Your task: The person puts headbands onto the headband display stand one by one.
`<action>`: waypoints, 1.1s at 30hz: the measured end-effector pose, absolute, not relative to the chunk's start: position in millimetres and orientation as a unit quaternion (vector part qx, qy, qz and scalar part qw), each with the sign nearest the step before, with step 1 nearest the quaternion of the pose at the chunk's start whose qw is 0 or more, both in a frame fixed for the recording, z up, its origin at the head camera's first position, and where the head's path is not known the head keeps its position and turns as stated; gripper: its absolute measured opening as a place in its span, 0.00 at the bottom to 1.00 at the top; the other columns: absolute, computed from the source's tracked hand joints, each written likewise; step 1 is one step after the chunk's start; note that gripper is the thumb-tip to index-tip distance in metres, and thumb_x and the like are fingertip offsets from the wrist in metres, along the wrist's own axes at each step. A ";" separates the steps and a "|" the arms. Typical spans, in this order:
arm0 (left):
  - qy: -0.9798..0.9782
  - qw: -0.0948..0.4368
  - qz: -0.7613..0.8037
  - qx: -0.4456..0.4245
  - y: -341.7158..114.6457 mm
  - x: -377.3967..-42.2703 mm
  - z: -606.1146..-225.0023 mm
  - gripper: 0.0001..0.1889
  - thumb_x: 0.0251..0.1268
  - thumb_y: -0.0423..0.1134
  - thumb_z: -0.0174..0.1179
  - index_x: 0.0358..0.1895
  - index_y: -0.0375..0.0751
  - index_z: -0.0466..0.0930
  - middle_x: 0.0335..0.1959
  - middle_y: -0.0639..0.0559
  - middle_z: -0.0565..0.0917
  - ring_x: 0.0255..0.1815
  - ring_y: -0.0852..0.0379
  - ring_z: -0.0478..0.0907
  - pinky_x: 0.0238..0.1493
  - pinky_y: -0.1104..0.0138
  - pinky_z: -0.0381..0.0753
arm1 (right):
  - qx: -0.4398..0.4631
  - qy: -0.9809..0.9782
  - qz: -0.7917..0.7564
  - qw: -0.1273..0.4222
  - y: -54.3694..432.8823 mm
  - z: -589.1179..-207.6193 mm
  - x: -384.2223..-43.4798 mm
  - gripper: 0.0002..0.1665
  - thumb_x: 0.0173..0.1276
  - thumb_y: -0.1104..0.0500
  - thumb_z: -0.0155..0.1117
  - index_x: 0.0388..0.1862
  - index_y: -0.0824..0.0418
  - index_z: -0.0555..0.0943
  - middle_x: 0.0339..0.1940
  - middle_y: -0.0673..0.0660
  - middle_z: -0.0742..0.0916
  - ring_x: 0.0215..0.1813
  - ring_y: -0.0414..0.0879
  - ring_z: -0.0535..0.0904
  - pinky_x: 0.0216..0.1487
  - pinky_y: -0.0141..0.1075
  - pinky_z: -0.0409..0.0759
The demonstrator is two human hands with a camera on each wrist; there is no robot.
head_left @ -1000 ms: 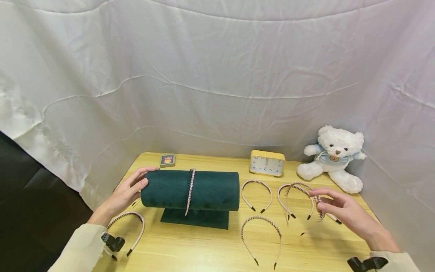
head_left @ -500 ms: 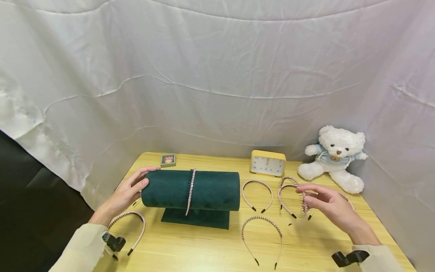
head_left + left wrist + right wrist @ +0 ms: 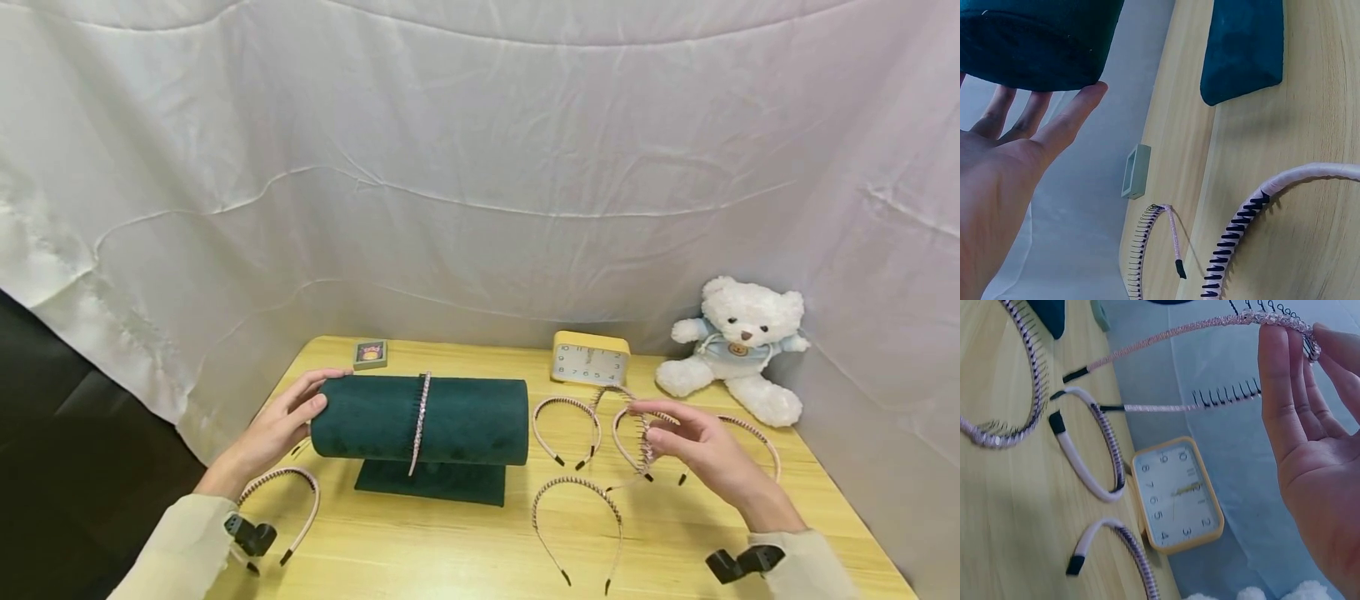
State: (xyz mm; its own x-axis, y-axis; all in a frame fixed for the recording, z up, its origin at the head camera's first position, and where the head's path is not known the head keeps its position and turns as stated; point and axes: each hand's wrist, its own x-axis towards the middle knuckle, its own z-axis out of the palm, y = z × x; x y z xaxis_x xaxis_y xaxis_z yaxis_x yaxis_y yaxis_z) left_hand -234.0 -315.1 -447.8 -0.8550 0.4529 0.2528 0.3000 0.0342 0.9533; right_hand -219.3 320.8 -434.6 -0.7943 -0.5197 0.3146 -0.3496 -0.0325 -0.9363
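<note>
A dark green velvet roll stand (image 3: 480, 417) stands on the table, a sparkling pink headband (image 3: 420, 425) set over its middle. My left hand (image 3: 277, 425) rests its fingertips at the roll's left end; in the left wrist view the thumb touches the lower rim and the other fingertips are hidden behind it. My right hand (image 3: 697, 442) pinches another headband (image 3: 1172, 332), pink, crystal-covered and lined with comb teeth, between thumb and fingers. This one is raised right of the roll, its black-tipped ends pointing left, and overlaps a headband (image 3: 622, 442) lying on the table.
More headbands lie about: one beside the roll (image 3: 567, 400), one in front (image 3: 573, 481), one far right (image 3: 768, 450) and one near my left sleeve (image 3: 316, 500). Behind them stand a yellow clock (image 3: 588, 360), a white teddy bear (image 3: 750, 317) and a small grey-green box (image 3: 370, 354).
My right hand has moved left, carrying the pinched headband towards the roll and uncovering the headband at far right. The left hand and the roll stand have stayed put.
</note>
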 end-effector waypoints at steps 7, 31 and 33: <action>0.708 0.060 0.649 0.270 -314.6 -234.3 -447.6 0.24 0.94 0.34 0.38 0.85 0.40 0.59 0.82 0.59 0.67 0.73 0.65 0.75 0.59 0.66 0.87 | -0.304 0.694 -0.652 0.045 303.3 -429.4 -221.1 0.25 0.82 0.77 0.53 0.72 0.66 0.79 0.61 0.47 0.88 0.49 0.40 0.90 0.45 0.41 0.92; 0.719 0.066 0.642 0.256 -314.8 -233.2 -446.8 0.25 0.94 0.35 0.38 0.85 0.39 0.58 0.87 0.41 0.57 0.76 0.66 0.73 0.63 0.67 0.85 | -0.319 0.687 -0.650 0.062 232.2 -411.3 -224.4 0.19 0.81 0.73 0.60 0.67 0.70 0.80 0.61 0.50 0.85 0.44 0.40 0.89 0.43 0.49 0.93; 0.721 0.065 0.641 0.255 -314.8 -233.3 -446.8 0.25 0.94 0.35 0.39 0.85 0.40 0.59 0.87 0.43 0.58 0.76 0.67 0.72 0.63 0.67 0.84 | -0.319 0.687 -0.650 0.065 226.9 -412.0 -224.8 0.19 0.81 0.72 0.60 0.67 0.70 0.80 0.64 0.50 0.84 0.44 0.39 0.88 0.42 0.48 0.93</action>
State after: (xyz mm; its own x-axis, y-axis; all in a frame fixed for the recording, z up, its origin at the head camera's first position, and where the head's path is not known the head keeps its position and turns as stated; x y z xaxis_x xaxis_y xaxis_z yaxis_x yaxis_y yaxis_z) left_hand -233.3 -314.8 -446.8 -0.8618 0.4509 0.2323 0.2836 0.0486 0.9577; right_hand -224.8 226.9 -412.0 -0.7880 -0.5226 0.3256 -0.3539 -0.0482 -0.9340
